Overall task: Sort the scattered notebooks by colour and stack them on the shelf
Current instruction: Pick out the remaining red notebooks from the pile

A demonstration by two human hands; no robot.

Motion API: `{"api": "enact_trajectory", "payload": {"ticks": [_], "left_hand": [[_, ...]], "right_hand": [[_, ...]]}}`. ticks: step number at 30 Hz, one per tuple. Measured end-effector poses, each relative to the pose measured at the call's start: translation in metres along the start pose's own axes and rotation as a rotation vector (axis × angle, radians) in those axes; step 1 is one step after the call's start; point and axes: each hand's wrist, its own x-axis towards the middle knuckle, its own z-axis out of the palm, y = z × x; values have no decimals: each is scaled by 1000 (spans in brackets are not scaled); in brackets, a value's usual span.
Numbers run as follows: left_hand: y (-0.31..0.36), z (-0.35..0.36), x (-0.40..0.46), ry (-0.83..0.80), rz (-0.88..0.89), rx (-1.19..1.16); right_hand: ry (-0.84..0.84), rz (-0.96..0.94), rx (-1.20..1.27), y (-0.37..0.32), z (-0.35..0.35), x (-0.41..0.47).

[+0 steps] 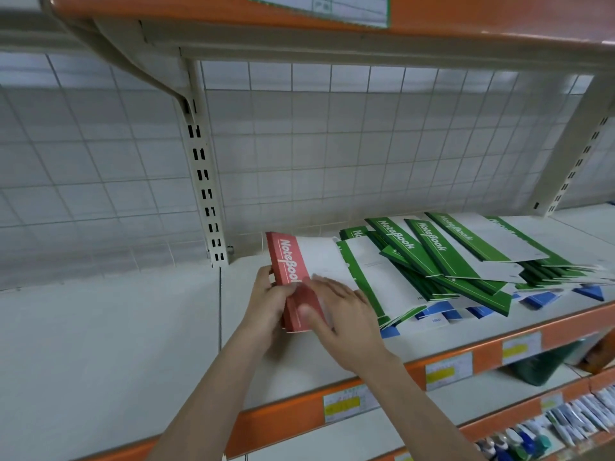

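A stack of red-and-white notebooks (289,261) lies on the white shelf (109,327), left of the loose pile. My left hand (266,301) grips the stack's left edge, fingers curled round it. Across the near end of the top cover lies my right hand (339,314), its thumb on the red strip. To the right, several green-and-white notebooks (432,257) lie scattered and overlapping. Blue notebooks (539,299) peek out from under the green ones along the front of the pile.
A slotted upright post (204,181) and wire grid back panel stand behind the shelf. An orange-edged upper shelf (233,11) overhangs. Price labels (342,402) line the orange front rail. Below right, a lower shelf holds pens (565,424) and a dark green item (545,364).
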Motion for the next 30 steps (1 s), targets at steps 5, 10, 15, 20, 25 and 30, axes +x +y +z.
{"api": "enact_trajectory", "payload": {"ticks": [5, 10, 15, 20, 25, 30], "left_hand": [[10, -13, -7, 44, 249, 1], [11, -15, -19, 115, 548, 39], [14, -31, -17, 368, 797, 142], [18, -35, -16, 496, 790, 44], [16, -32, -11, 462, 641, -106], [12, -28, -9, 480, 574, -91]], "right_hand": [[248, 324, 164, 12, -6, 10], [192, 430, 802, 0, -21, 27], [197, 306, 1040, -25, -8, 35], [230, 258, 1142, -39, 6, 35], [165, 351, 1163, -35, 19, 34], [168, 330, 1048, -34, 22, 34]]}}
